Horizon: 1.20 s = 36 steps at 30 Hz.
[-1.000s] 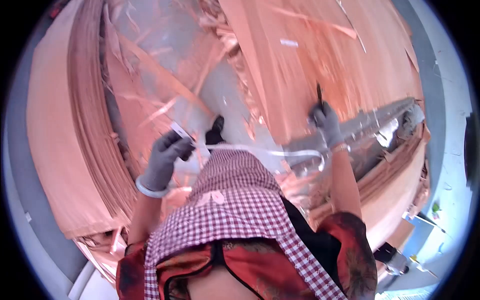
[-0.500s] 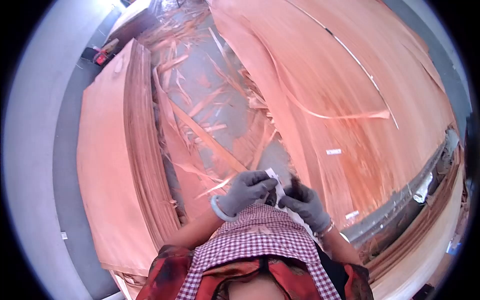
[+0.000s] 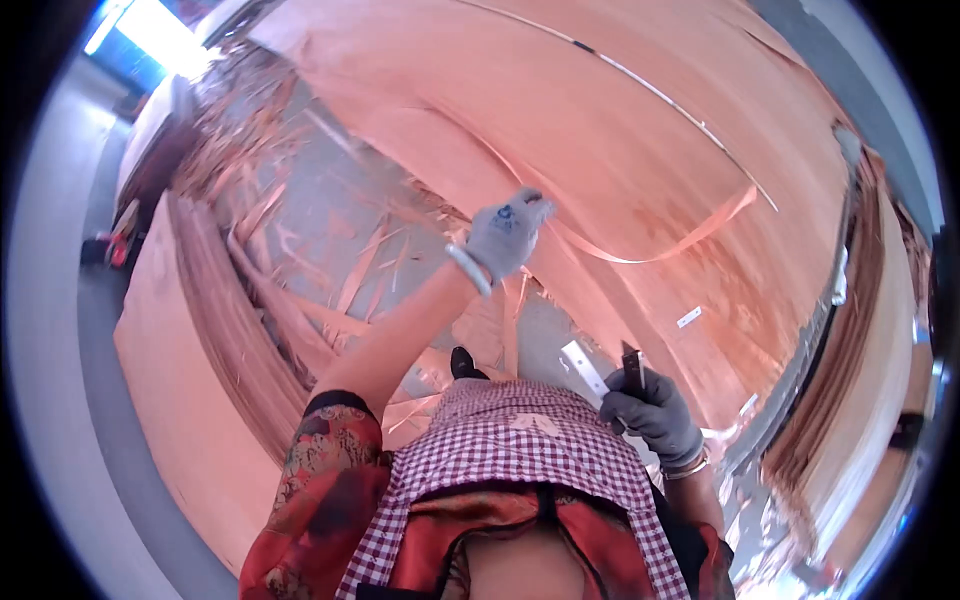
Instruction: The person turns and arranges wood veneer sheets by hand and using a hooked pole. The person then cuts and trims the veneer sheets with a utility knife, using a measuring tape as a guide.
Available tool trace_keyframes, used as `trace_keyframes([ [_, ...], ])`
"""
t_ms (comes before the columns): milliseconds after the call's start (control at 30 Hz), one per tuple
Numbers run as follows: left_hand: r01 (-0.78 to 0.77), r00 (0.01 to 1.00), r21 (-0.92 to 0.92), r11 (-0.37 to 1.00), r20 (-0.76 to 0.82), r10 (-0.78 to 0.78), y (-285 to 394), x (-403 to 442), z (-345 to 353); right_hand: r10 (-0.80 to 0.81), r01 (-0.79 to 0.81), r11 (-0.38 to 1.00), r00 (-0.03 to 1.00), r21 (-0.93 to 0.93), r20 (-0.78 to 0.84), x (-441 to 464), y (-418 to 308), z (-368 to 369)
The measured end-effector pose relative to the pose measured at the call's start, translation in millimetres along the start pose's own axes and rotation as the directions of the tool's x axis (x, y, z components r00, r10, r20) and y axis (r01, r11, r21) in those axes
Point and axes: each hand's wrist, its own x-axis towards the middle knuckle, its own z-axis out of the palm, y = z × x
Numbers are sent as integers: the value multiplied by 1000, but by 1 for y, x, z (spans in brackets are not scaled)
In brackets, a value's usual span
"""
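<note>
My left hand (image 3: 505, 235), in a grey glove, reaches out over the near edge of a large reddish wood veneer sheet (image 3: 640, 120). Its fingers are bent together beside a loose, curved veneer strip (image 3: 690, 242); whatever lies between the fingertips is hidden. Close to my apron, my gloved right hand (image 3: 655, 412) is closed around a dark knife-like tool (image 3: 632, 368) with its tip pointing up. From the same hand a short white strip (image 3: 583, 366) with small dark marks sticks out to the left.
A long thin white rod (image 3: 640, 78) lies across the sheet. White tape pieces (image 3: 690, 317) are stuck near its right side. Veneer stacks stand at left (image 3: 190, 340) and right (image 3: 850, 370). Torn scraps (image 3: 300, 240) litter the grey floor between.
Both hands were together at the white strip. My left hand has let go and moved forward to the veneer; my right keeps the strip and tool. The view has turned.
</note>
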Motion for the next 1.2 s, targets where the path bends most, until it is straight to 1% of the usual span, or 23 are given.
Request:
trace_keyframes([
  [67, -78, 993, 47, 996, 92, 73, -26, 19, 4, 52, -51, 999, 996, 10, -69, 17, 8, 24],
  [133, -133, 974, 56, 990, 190, 120, -52, 40, 19, 12, 1, 997, 986, 82, -164, 29, 9, 45],
  [200, -158, 946, 40, 987, 293, 140, -79, 59, 43, 39, -3, 992, 957, 126, -287, 37, 1, 57],
  [233, -160, 948, 8, 987, 282, 151, -82, 68, 40, -9, 57, 990, 938, 129, -346, 43, -3, 58],
  [300, -160, 950, -56, 986, 263, 169, -85, 85, 32, 21, 49, 989, 888, 140, -460, 56, -10, 49],
  [333, -155, 963, -86, 984, 208, 170, -87, 96, 28, 48, 39, 986, 858, 159, -512, 65, -14, 42],
  [400, -140, 984, -138, 981, 92, 153, -94, 124, 18, 39, 67, 987, 778, 145, -627, 90, -23, 30],
  [467, -47, 987, -61, 997, 152, 56, -99, 163, -2, -3, 109, 987, 753, 120, -658, 124, -23, 12],
  [500, -104, 993, -143, 984, -65, 95, -100, 174, -4, -10, 116, 986, 750, 116, -662, 143, -22, 4],
  [533, -184, 948, -200, 962, -294, 121, -102, 190, -5, -33, 137, 985, 748, 106, -663, 169, -22, -6],
  [567, -277, 864, -240, 930, -486, 132, -107, 200, -3, -36, 153, 981, 742, 118, -669, 192, -16, -11],
  [600, -394, 870, -80, 916, -354, 344, -109, 193, -2, -31, 166, 977, 736, 136, -677, 212, -8, -13],
  [633, -517, 833, 55, 854, -195, 517, -108, 173, -5, -29, 172, 975, 730, 142, -683, 230, -2, -18],
  [667, -635, 763, 160, 756, -22, 646, -108, 155, -9, -30, 171, 975, 727, 139, -686, 242, 2, -21],
  [733, -780, 626, 130, 612, 149, 766, -123, 122, 0, 19, 131, 979, 698, 153, -716, 252, 2, -20],
  [833, -604, 746, -92, 792, 283, 602, -147, 92, 3, 61, 130, 974, 640, 186, -766, 256, -3, -14],
  [900, -562, 764, -82, 823, 329, 555, -168, 94, 3, 85, 148, 966, 597, 214, -797, 261, 2, -12],
  [933, -541, 772, -77, 837, 350, 531, -174, 94, 1, 86, 116, 975, 595, 191, -799, 260, 3, -11],
  [1000, -595, 727, -79, 800, 370, 578, -187, 101, -1, 80, 56, 989, 576, 137, -814, 262, -3, -9],
  [1033, -628, 699, -84, 773, 375, 609, -192, 107, -1, 50, 112, 984, 579, 141, -814, 265, -3, -4],
  [1133, -660, 671, -118, 742, 352, 653, -200, 113, 2, 65, 113, 976, 664, 186, -745, 279, -28, 25],
  [1167, -667, 664, -130, 733, 341, 665, -203, 114, 3, 67, 132, 969, 674, 210, -735, 288, -37, 38],
  [1200, -674, 659, -141, 726, 331, 676, -205, 116, 5, 69, 129, 972, 646, 197, -761, 299, -40, 45],
])
